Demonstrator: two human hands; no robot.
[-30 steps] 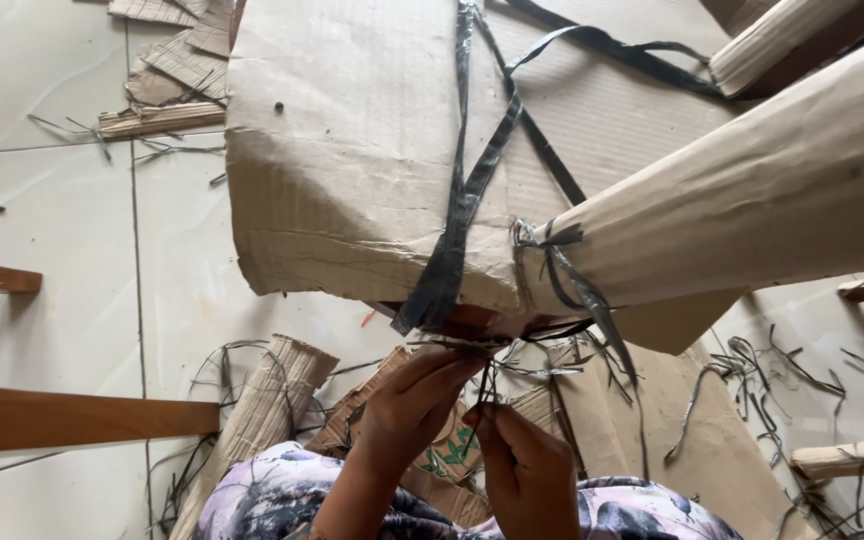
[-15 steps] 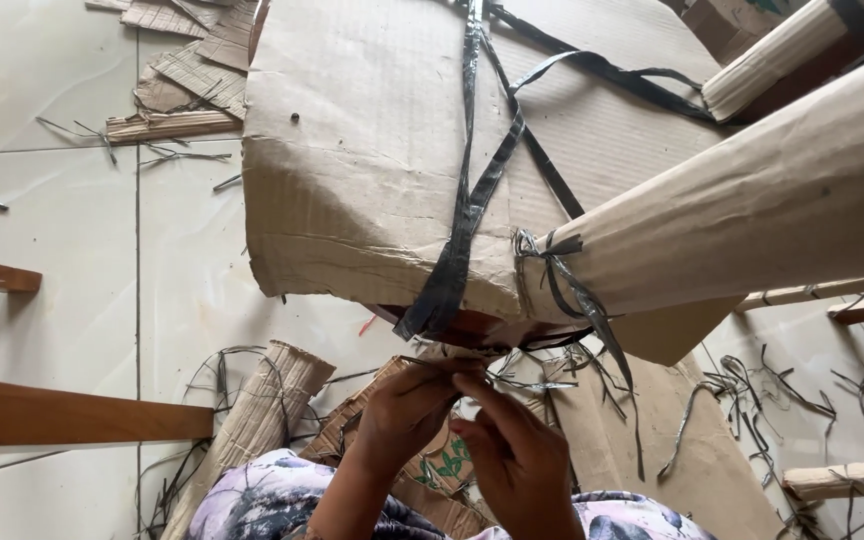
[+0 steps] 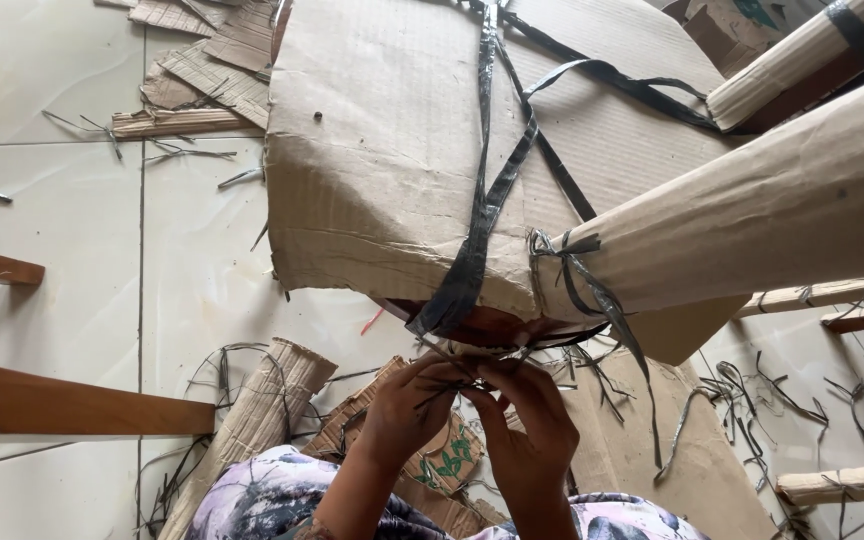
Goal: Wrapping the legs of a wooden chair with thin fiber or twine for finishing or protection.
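Both hands meet at 6 o'clock under the cardboard-wrapped bundle (image 3: 392,170): left hand (image 3: 407,410) and right hand (image 3: 527,425) seemingly pinching the dark strap (image 3: 472,250), fingertips blurry.

I count two hands, the left hand (image 3: 407,410) and the right hand (image 3: 532,430). One big cardboard-wrapped piece (image 3: 392,170) sits above them, with one wrapped leg (image 3: 752,220) jutting right. I see one rolled corrugated sheet (image 3: 252,420) on the floor and two bare wooden bars (image 3: 62,405) at left.
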